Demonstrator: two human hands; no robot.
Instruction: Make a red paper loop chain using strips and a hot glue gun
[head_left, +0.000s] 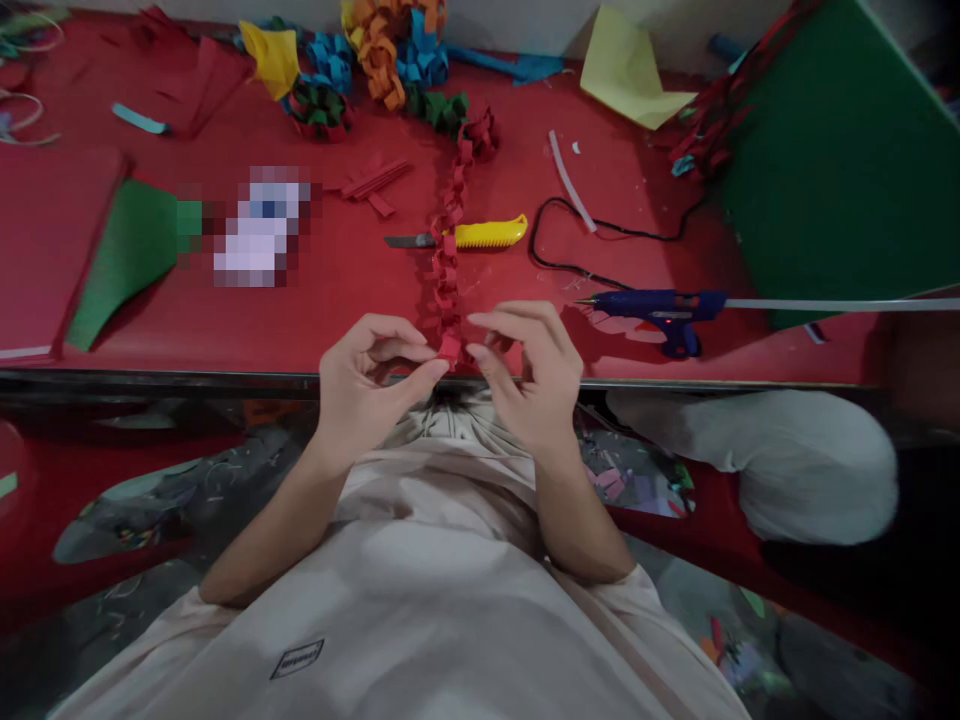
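Observation:
A red paper chain (pixel 445 276) runs from the back of the table down to its front edge, where its near end lies between my hands. My left hand (pixel 375 385) pinches the last link with thumb and forefinger. On the other side, my right hand (pixel 529 375) is beside that link, thumb and fingers apart, with nothing visible between them. The chain crosses over a yellow utility knife (pixel 491 233) whose blade points left. To the right lies a blue hot glue gun (pixel 660 305) with a glue stick in its back and a small red light.
Red paper strips (pixel 375 180) and a blurred-out phone-like object (pixel 262 230) lie to the left. Coloured paper chains (pixel 375 50) heap at the back. A black cord (pixel 570 265), a loose glue stick (pixel 571 180) and a green sheet (pixel 847 170) are right. Another person's knee (pixel 817 465) shows below.

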